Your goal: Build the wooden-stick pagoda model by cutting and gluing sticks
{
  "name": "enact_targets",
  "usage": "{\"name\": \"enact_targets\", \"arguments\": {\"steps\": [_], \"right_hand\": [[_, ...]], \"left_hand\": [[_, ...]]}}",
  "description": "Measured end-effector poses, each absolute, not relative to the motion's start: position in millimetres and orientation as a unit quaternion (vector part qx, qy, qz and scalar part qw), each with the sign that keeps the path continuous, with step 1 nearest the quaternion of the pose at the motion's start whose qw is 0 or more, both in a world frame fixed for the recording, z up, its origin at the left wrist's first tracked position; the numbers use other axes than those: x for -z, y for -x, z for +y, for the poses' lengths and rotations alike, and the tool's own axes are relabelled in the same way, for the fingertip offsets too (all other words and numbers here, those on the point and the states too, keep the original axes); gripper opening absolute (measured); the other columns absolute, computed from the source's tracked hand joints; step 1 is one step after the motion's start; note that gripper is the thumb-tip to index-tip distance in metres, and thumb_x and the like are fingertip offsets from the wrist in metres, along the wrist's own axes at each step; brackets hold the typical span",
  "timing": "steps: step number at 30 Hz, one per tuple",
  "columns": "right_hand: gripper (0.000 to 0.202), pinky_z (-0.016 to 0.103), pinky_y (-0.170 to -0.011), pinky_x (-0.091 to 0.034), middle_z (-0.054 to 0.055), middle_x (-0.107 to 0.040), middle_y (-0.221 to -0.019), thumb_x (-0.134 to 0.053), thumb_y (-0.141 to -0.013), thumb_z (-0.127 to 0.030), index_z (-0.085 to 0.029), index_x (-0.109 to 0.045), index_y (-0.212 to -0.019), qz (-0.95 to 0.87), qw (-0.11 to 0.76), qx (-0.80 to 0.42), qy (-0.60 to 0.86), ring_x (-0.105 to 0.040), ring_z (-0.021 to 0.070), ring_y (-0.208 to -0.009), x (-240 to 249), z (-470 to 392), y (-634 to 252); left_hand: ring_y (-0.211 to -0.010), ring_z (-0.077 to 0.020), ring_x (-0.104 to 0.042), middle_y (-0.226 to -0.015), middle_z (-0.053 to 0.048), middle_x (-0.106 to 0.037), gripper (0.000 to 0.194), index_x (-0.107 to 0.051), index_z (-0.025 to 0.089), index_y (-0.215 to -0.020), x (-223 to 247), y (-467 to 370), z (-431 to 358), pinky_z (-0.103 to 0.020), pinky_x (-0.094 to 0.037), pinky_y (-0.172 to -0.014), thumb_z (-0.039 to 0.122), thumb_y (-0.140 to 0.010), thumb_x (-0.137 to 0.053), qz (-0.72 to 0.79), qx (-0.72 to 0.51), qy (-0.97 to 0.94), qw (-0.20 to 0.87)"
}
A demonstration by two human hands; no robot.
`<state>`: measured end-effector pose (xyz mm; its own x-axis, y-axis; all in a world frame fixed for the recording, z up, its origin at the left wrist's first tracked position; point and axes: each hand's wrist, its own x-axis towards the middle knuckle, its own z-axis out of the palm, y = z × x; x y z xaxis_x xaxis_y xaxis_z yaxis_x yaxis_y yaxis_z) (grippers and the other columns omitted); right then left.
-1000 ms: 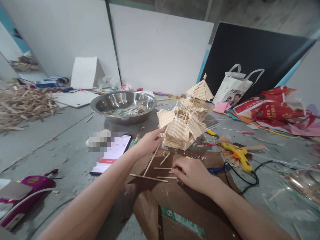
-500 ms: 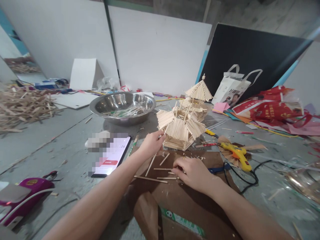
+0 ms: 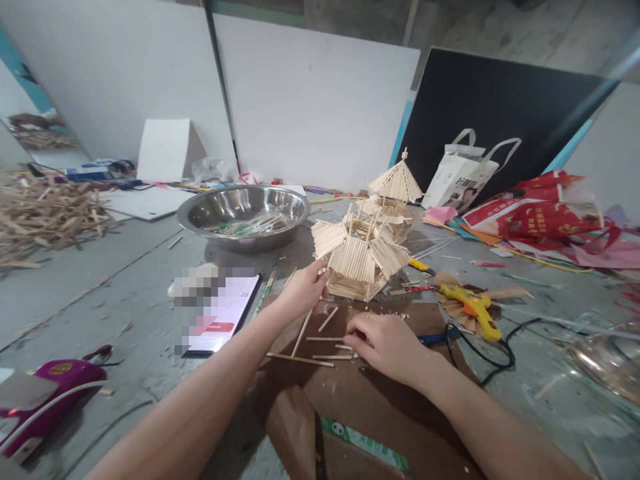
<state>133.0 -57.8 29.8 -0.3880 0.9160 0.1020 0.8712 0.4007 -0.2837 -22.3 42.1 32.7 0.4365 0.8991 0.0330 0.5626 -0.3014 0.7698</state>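
Observation:
A model pavilion [image 3: 357,260] built of thin wooden sticks stands beyond my hands, its lower roof made of slanted stick panels. My left hand [image 3: 306,291] reaches to its left lower edge, fingers closed against that edge, the tips partly hidden. Over a brown board [image 3: 345,393], my right hand [image 3: 387,343] rests with curled fingers among loose sticks. A short wooden stick [image 3: 342,347] ends at its fingertips; what lies inside the fingers is hidden. Another loose stick [image 3: 327,339] and several more lie on the board just left of it. A taller stick tower [image 3: 396,183] with a pointed roof stands behind.
A steel basin [image 3: 245,233] holds plastic-wrapped sticks. Left lie a phone [image 3: 227,313], a purple device [image 3: 60,383] and a stick pile [image 3: 45,217]. On the right are a yellow glue gun [image 3: 473,308] with black cord, a yellow-handled cutter [image 3: 421,266] and red bags [image 3: 540,207].
My left hand's fingers have shifted slightly at the model's edge. My right hand stays nearly in place. The whole view has moved a little.

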Motion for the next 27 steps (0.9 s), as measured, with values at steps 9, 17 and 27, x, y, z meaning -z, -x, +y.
{"name": "enact_targets", "arguments": {"steps": [9,17,27], "right_hand": [[0.024,0.023,-0.061,-0.034,0.002,-0.063,-0.076,-0.036,-0.082,-0.035,-0.020,-0.056,-0.082,-0.828,0.128,-0.084,0.540,-0.057,0.0139,-0.071,-29,-58,-134],[0.022,0.023,-0.062,-0.036,0.001,-0.062,-0.074,-0.038,-0.081,-0.034,-0.020,-0.056,-0.080,-0.810,0.173,-0.091,0.552,-0.056,0.0123,-0.069,-46,-58,-147],[0.020,0.022,-0.052,-0.036,-0.002,-0.060,-0.064,-0.045,-0.077,-0.038,-0.022,-0.056,-0.075,-0.740,0.287,-0.024,0.608,-0.051,0.0101,-0.054,-95,-61,-192]], "left_hand": [[-0.033,-0.0094,-0.050,-0.056,0.003,-0.054,0.020,-0.044,0.018,-0.085,-29,21,47,-0.018,-0.037,-0.034,0.033,-0.079,-0.031,0.459,-0.254,-0.760,0.383],[-0.030,-0.0088,-0.049,-0.050,0.003,-0.053,0.022,-0.040,0.017,-0.069,-25,19,53,-0.017,-0.035,-0.031,0.034,-0.080,-0.030,0.449,-0.265,-0.756,0.395],[-0.029,-0.0085,-0.047,-0.049,0.003,-0.052,0.018,-0.041,0.018,-0.069,-22,15,56,-0.018,-0.035,-0.028,0.028,-0.079,-0.031,0.478,-0.274,-0.729,0.407]]}}
